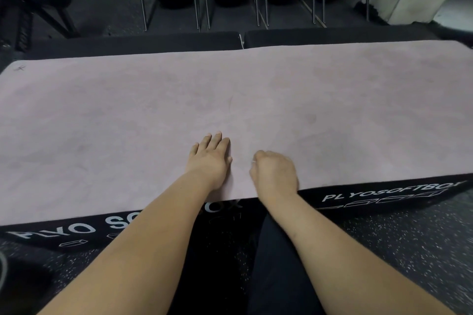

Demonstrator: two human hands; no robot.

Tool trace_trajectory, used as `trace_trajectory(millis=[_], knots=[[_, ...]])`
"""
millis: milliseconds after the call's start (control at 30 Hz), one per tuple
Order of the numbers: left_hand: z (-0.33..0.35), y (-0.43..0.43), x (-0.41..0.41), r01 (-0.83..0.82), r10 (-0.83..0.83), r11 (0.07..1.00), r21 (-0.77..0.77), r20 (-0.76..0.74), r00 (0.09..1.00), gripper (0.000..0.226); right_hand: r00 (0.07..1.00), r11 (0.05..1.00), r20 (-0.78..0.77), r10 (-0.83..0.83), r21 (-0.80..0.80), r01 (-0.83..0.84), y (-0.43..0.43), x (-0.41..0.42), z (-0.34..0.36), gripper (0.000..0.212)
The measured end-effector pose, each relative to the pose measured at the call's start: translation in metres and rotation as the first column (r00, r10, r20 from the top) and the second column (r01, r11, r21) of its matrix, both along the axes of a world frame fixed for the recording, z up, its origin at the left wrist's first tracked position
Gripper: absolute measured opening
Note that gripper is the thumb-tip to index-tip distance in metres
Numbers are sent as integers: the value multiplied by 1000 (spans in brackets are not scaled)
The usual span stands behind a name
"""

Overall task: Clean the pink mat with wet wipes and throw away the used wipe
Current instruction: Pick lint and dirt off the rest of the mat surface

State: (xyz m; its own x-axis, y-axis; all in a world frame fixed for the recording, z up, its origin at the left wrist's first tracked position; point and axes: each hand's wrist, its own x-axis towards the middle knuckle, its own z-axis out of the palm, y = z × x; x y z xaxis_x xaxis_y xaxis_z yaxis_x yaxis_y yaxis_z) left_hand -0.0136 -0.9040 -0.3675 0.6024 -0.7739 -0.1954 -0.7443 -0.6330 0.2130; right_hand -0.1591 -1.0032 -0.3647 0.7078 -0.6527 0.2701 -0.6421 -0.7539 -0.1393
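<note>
Both forearms bare right up to the frame edge. left hand [210, 161] and right hand [275, 174] bare too, short nails. Plain black trousers [276, 263] on the legs, matte fabric, no markings readable.

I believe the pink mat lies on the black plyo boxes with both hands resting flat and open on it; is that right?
Not quite: in the head view only the left hand lies flat on the pink mat; the right hand is curled, apparently round a white wipe.
</note>
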Motion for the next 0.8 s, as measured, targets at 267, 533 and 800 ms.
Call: trace_trajectory(millis=[267, 533, 800], knots=[[3, 0, 0, -5, 5, 1000, 4, -22, 1000, 58, 988, 987, 11, 152, 45, -152, 18, -16, 0, 5], [4, 1, -1, -3, 3, 1000, 13, -23, 1000, 57, 997, 998, 21, -69, 6, 68, -8, -33, 1, 10], [3, 1, 0, -5, 5, 1000, -4, -31, 1000, 57, 986, 983, 7, 168, 79, -168, 35, -26, -12, 4]])
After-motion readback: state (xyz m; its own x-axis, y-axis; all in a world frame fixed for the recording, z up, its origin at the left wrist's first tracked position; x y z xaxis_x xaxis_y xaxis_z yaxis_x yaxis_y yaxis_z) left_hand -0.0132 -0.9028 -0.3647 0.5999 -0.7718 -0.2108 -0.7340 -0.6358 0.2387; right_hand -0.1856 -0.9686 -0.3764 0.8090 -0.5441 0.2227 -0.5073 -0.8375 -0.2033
